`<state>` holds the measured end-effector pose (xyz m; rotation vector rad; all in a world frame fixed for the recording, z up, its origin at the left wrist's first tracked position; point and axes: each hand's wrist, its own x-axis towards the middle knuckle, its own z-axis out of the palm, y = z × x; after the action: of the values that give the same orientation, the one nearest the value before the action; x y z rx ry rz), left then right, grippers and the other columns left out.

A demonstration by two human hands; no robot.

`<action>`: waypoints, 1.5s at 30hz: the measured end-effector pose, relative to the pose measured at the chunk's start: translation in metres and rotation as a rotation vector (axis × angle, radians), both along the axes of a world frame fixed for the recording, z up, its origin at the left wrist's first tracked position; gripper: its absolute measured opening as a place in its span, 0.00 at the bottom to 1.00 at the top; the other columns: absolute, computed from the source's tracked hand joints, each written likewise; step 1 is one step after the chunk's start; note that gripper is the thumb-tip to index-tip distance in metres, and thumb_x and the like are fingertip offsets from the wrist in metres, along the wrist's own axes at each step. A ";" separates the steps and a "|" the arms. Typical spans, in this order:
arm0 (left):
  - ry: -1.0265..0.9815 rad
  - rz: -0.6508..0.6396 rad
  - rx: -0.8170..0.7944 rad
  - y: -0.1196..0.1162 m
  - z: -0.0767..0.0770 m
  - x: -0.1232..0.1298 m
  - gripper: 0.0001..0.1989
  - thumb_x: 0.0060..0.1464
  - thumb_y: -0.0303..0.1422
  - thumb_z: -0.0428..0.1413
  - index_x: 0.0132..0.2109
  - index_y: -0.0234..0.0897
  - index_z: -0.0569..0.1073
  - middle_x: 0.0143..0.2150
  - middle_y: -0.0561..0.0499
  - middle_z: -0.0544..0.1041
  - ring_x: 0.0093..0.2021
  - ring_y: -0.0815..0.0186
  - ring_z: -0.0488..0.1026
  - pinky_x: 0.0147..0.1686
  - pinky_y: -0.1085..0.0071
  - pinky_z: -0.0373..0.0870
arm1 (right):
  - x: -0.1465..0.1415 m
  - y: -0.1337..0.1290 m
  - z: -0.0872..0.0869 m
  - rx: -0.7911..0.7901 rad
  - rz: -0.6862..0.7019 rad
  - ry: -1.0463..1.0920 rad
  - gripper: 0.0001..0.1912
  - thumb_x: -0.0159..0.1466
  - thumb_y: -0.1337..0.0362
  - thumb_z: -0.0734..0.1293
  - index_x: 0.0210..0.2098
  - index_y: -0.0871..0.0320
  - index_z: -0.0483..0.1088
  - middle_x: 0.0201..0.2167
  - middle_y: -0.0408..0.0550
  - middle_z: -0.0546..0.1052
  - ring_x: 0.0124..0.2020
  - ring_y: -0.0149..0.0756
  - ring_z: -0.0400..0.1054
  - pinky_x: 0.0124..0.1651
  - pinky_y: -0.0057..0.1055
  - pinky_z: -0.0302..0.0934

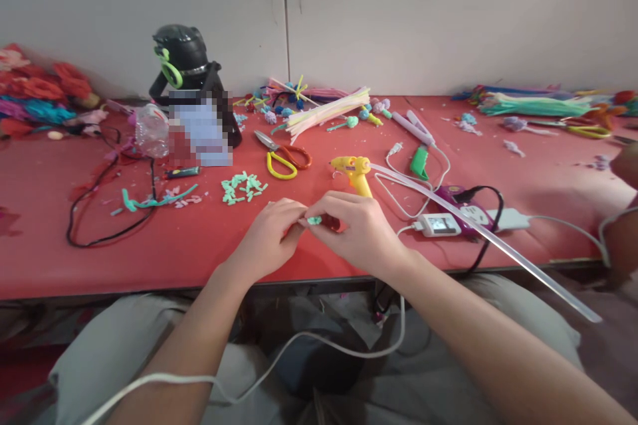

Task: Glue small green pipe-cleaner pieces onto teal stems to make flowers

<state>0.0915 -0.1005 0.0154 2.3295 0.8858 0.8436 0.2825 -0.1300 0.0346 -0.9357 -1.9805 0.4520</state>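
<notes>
My left hand (pixel 274 232) and my right hand (pixel 356 226) meet fingertip to fingertip above the red table (pixel 164 259). A small mint-green fuzzy piece (pixel 314 220) shows between the right thumb and index finger. The left fingers are pinched together at its left end; whether they grip it too is hidden. Left of the hands lies a loose pile of short mint-green pipe cleaner pieces (pixel 243 187). Just behind the right hand stands a yellow glue gun (pixel 353 169) with a long clear glue stick (pixel 498 246) running out to the right.
Scissors (pixel 282 158) with yellow and orange handles lie behind the hands. A power strip (pixel 473 214) with cables is on the right, near a lilac hair straightener (pixel 413 127). A black bottle (pixel 182 53) and bundled pipe cleaners (pixel 329 113) stand at the back. Another person's arm (pixel 623 239) is at far right.
</notes>
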 end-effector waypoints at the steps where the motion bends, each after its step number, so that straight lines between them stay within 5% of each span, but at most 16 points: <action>1: 0.002 0.002 0.007 0.000 0.000 0.000 0.10 0.62 0.22 0.48 0.39 0.37 0.73 0.40 0.48 0.79 0.42 0.61 0.74 0.43 0.66 0.68 | 0.000 0.000 0.000 -0.003 -0.004 0.001 0.05 0.65 0.74 0.67 0.35 0.62 0.76 0.29 0.45 0.75 0.29 0.29 0.68 0.34 0.27 0.62; 7: -0.040 -0.013 -0.016 -0.001 0.001 0.001 0.10 0.65 0.24 0.48 0.41 0.37 0.74 0.40 0.49 0.78 0.42 0.63 0.74 0.44 0.66 0.68 | 0.000 0.001 0.003 -0.045 -0.006 0.022 0.03 0.64 0.72 0.71 0.37 0.61 0.76 0.30 0.44 0.76 0.30 0.29 0.68 0.35 0.26 0.63; 17: -0.077 0.018 0.000 -0.002 0.001 0.003 0.07 0.65 0.27 0.51 0.41 0.37 0.74 0.40 0.48 0.80 0.40 0.62 0.75 0.41 0.68 0.69 | -0.003 0.000 0.001 -0.041 -0.105 0.075 0.10 0.62 0.71 0.73 0.26 0.58 0.70 0.22 0.38 0.68 0.25 0.27 0.60 0.29 0.27 0.57; 24: -0.041 0.061 -0.002 -0.003 0.001 0.002 0.10 0.66 0.28 0.50 0.36 0.37 0.74 0.34 0.51 0.79 0.35 0.64 0.75 0.36 0.70 0.67 | -0.002 0.003 0.004 -0.206 -0.044 0.180 0.06 0.62 0.63 0.75 0.36 0.58 0.76 0.28 0.42 0.76 0.28 0.30 0.67 0.32 0.29 0.61; 31: -0.047 0.068 -0.053 -0.004 0.000 0.004 0.11 0.67 0.31 0.51 0.35 0.37 0.73 0.33 0.52 0.78 0.36 0.64 0.75 0.40 0.69 0.68 | -0.005 0.002 0.005 -0.305 -0.094 0.239 0.11 0.61 0.59 0.76 0.28 0.58 0.75 0.24 0.42 0.76 0.25 0.29 0.65 0.31 0.30 0.61; 36: -0.098 0.085 -0.164 -0.006 0.002 0.000 0.12 0.69 0.32 0.50 0.36 0.37 0.73 0.33 0.52 0.78 0.36 0.66 0.75 0.38 0.71 0.68 | 0.000 0.011 -0.001 -0.463 0.003 0.297 0.14 0.59 0.54 0.77 0.36 0.58 0.75 0.27 0.44 0.77 0.29 0.32 0.69 0.34 0.32 0.65; 41: -0.235 0.179 -0.311 -0.010 0.006 0.002 0.17 0.71 0.43 0.47 0.40 0.36 0.73 0.25 0.56 0.67 0.26 0.69 0.67 0.29 0.71 0.64 | 0.012 0.024 -0.011 -0.537 0.044 0.132 0.17 0.59 0.62 0.74 0.47 0.59 0.76 0.34 0.47 0.78 0.34 0.34 0.72 0.40 0.34 0.68; 44: -0.317 0.194 -0.415 -0.012 0.012 0.002 0.19 0.70 0.46 0.48 0.44 0.36 0.73 0.24 0.57 0.64 0.23 0.70 0.62 0.25 0.71 0.61 | 0.013 0.022 -0.007 -0.527 0.058 0.066 0.09 0.65 0.59 0.69 0.37 0.59 0.75 0.29 0.45 0.77 0.30 0.32 0.69 0.35 0.32 0.64; 45: -0.323 0.183 -0.443 -0.011 0.014 0.001 0.19 0.69 0.47 0.48 0.43 0.36 0.73 0.25 0.57 0.64 0.23 0.70 0.61 0.25 0.71 0.61 | 0.013 0.020 -0.004 -0.521 0.045 0.044 0.13 0.67 0.56 0.67 0.31 0.59 0.73 0.24 0.42 0.73 0.26 0.30 0.66 0.31 0.30 0.60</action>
<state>0.0926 -0.1111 0.0299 1.6974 1.0295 0.9517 0.2951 -0.1102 0.0302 -1.1833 -1.8782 1.0382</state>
